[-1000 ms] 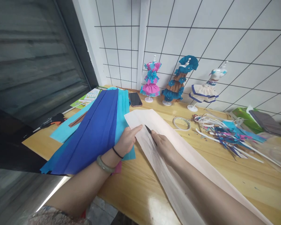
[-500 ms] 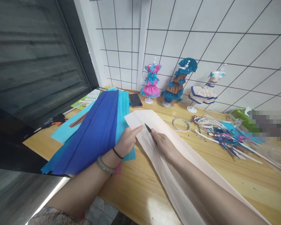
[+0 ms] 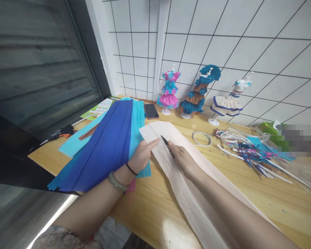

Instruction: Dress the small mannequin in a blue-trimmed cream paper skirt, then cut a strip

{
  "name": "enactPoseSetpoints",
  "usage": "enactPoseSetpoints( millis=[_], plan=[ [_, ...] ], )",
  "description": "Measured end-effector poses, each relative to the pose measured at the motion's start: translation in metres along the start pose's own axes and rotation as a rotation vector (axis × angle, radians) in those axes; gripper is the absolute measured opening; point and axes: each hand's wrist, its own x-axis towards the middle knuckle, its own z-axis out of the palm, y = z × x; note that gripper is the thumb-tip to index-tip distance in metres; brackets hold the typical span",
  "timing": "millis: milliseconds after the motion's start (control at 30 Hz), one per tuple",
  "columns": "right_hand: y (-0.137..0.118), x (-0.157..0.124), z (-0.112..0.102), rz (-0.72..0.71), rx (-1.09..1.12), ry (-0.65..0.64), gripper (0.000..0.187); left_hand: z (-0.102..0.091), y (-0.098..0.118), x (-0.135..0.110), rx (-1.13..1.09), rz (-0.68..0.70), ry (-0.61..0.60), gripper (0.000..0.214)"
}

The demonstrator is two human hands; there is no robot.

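A long sheet of pale pinkish-white crepe paper (image 3: 159, 129) runs from the table's middle toward the front right. My left hand (image 3: 142, 155) is closed on its left edge, thumb lying on top and fingers underneath. In my right hand (image 3: 182, 159) is a black pointed cutting tool (image 3: 164, 139), its blade lying over the paper and pointing away to the left. The fingers hide its handle, so I cannot tell if it is a knife or scissors. The blade tip lies just right of my left thumb.
Blue crepe paper (image 3: 103, 145) is piled on the left, beside a glue gun (image 3: 58, 134). A phone (image 3: 151, 111) and three small dressed mannequins (image 3: 169, 90) line the back. To the right lie a tape roll (image 3: 202, 138) and paper scraps (image 3: 254, 152).
The view has shifted slightly, so everything sits a little farther right. Both hands keep nearly the same grip and place on the paper.
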Motion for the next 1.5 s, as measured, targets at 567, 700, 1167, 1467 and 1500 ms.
enactPoseSetpoints(
  millis=[567,700,1167,1467,1500],
  plan=[
    [-0.009,-0.004,0.001,-0.019,-0.046,-0.004,0.050,-0.001,0.001,0.001,-0.016,0.015,0.007,0.039],
    [-0.009,-0.003,0.003,-0.013,-0.063,-0.019,0.047,-0.004,0.002,0.003,-0.056,0.013,0.016,0.040],
    [-0.008,0.006,0.008,-0.032,-0.026,-0.033,0.050,-0.006,0.003,0.003,-0.051,0.008,0.035,0.036],
    [-0.010,0.005,0.006,-0.011,-0.039,-0.044,0.053,-0.006,0.004,0.003,-0.031,-0.010,0.067,0.037],
    [-0.010,0.005,0.006,-0.011,-0.039,-0.044,0.054,-0.006,0.005,0.003,-0.030,-0.012,0.069,0.038]
  ],
)
